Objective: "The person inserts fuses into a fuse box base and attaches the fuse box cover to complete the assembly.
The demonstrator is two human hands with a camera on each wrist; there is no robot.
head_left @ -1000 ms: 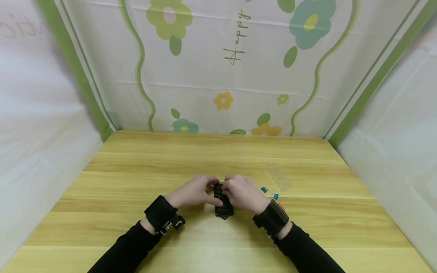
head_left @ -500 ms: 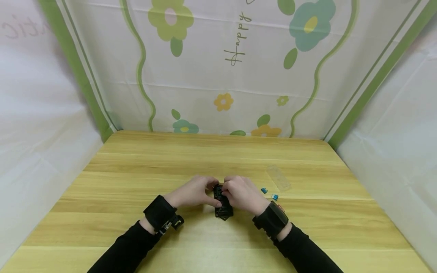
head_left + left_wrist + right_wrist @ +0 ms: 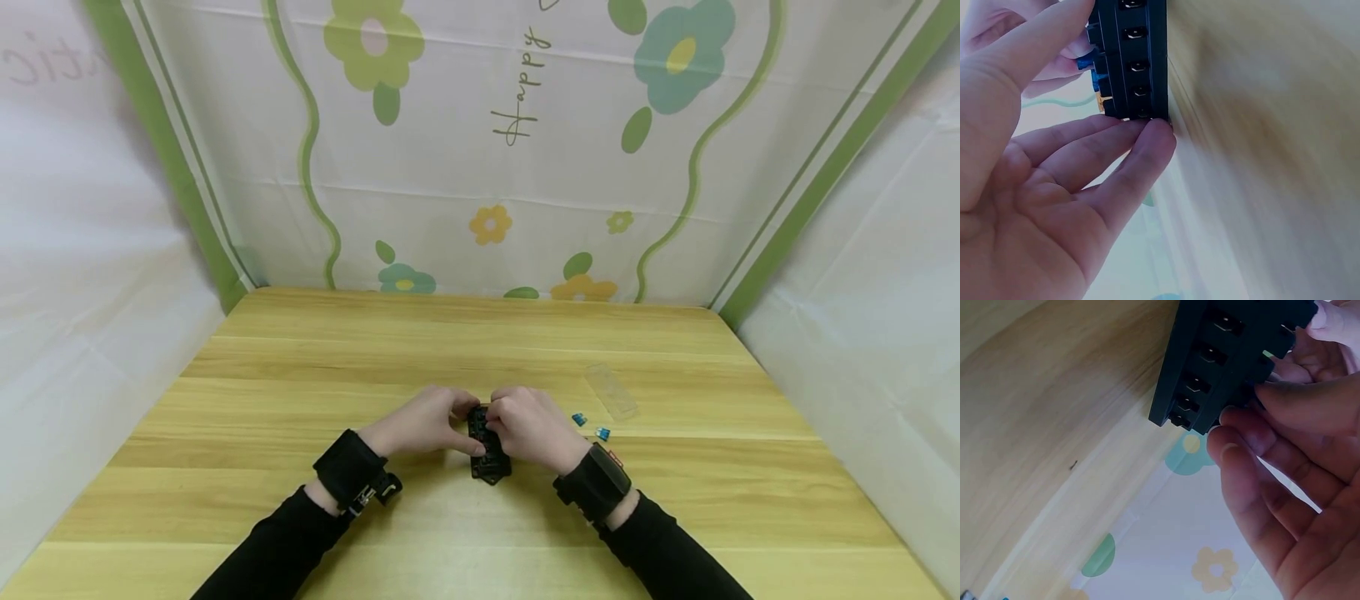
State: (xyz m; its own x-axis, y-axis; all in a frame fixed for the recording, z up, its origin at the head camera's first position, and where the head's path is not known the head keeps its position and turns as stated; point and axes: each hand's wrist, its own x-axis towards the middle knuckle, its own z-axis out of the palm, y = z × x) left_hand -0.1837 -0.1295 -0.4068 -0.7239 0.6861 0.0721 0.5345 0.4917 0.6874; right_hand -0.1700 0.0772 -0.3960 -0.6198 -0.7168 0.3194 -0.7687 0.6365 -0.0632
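Note:
A black fuse block (image 3: 491, 462) with a row of metal terminals along its side stands on the wooden table. My left hand (image 3: 435, 421) grips it, thumb on the near side and fingers round the far end. Over the block's top, my right hand (image 3: 532, 425) pinches a small blue blade fuse (image 3: 1085, 61), mostly hidden by the fingers. In the left wrist view another blue fuse and an orange piece (image 3: 1103, 102) show along the block's top edge. In the right wrist view the right thumb and fingers meet at the block (image 3: 1210, 356).
Two loose blue blade fuses lie right of the right hand, one fuse (image 3: 579, 419) slightly farther back than the other fuse (image 3: 602, 434). Behind them lies a clear plastic cover (image 3: 611, 392). A floral cloth (image 3: 450, 167) hangs behind the table (image 3: 337, 350).
Both hands and the fuse block stay almost in place. The view has shifted very slightly.

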